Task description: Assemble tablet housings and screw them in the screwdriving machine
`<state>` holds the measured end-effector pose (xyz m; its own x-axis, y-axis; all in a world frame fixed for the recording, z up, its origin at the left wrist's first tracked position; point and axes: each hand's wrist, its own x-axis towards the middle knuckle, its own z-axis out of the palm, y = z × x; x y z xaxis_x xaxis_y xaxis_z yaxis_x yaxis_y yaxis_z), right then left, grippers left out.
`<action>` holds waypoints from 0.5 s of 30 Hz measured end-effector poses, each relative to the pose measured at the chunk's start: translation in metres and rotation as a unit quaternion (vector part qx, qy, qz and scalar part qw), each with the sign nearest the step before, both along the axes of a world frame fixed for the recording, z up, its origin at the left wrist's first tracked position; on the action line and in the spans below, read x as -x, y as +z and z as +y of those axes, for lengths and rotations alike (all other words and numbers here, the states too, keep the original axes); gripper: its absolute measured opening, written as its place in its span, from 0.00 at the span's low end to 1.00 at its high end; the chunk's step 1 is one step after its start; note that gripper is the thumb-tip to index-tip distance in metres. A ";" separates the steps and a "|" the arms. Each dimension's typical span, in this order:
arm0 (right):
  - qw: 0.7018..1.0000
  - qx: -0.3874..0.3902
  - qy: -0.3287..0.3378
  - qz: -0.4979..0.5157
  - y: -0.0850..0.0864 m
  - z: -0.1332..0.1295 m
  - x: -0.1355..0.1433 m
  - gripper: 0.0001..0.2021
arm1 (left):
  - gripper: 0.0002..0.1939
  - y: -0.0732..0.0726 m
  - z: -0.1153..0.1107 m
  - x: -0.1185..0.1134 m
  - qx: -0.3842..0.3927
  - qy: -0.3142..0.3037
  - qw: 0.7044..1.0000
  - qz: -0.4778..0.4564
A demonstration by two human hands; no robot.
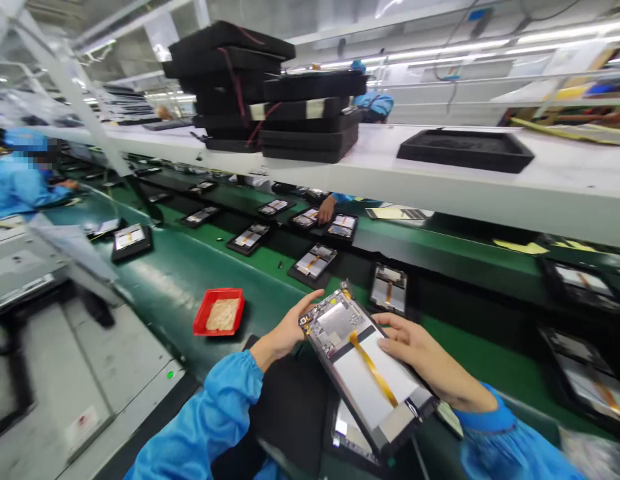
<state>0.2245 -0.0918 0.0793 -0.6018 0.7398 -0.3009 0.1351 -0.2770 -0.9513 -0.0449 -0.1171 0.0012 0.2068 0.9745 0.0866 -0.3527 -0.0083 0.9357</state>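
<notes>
An opened tablet (370, 367) is held up and tilted between my two hands, its circuit board at the upper end and an orange ribbon cable running over the silver battery. My left hand (291, 325) grips its upper left edge, with part of the fingers hidden behind it. On the right long edge, my right hand (407, 343) holds it with thumb and fingers. Beneath lies a second device (345, 430), mostly covered by the held one, beside a black mat (290, 407).
A red tray (200, 320) of small pale pieces sits on the green bench to the left. Several opened tablets on black pads line the green conveyor (270, 267). Black foam trays (310, 143) are stacked on the white shelf (380, 177). Another person's hand (327, 209) touches a tablet beyond.
</notes>
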 end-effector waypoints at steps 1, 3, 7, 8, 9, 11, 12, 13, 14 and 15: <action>1.000 0.004 0.023 0.004 -0.007 -0.004 0.015 0.27 | 0.48 -0.001 -0.020 0.016 0.037 0.005 0.998 -0.043; 0.999 0.013 0.045 0.018 -0.026 -0.014 0.043 0.28 | 0.44 -0.007 -0.057 0.047 0.092 0.028 0.989 -0.111; 0.997 0.043 0.026 0.054 -0.076 -0.047 0.098 0.29 | 0.32 -0.028 -0.113 0.097 0.133 0.143 0.975 -0.105; 0.997 0.051 0.012 0.064 -0.089 -0.058 0.111 0.28 | 0.29 -0.034 -0.124 0.105 0.138 0.197 0.968 -0.069; 0.996 0.059 -0.004 0.073 -0.101 -0.069 0.125 0.26 | 0.27 -0.040 -0.135 0.111 0.139 0.255 0.957 -0.019; 0.994 0.066 -0.038 0.079 -0.124 -0.090 0.148 0.24 | 0.23 -0.052 -0.157 0.116 0.130 0.346 0.923 0.103; 0.994 0.061 -0.051 0.070 -0.133 -0.097 0.157 0.23 | 0.21 -0.058 -0.168 0.114 0.122 0.367 0.907 0.169; 0.996 0.046 -0.058 0.049 -0.140 -0.102 0.164 0.22 | 0.20 -0.063 -0.181 0.111 0.113 0.370 0.892 0.233; 0.998 0.014 -0.057 0.014 -0.145 -0.104 0.168 0.21 | 0.19 -0.069 -0.193 0.107 0.106 0.363 0.879 0.291; 0.997 -0.038 -0.047 -0.038 -0.148 -0.104 0.170 0.19 | 0.18 -0.074 -0.206 0.102 0.104 0.353 0.864 0.343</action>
<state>0.0545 -0.1956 -0.0691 -0.5063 0.8144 -0.2837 0.1849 -0.2188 -0.9581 -0.1467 -0.3226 -0.0725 -0.5117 0.8591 -0.0123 0.3108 0.1983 0.9296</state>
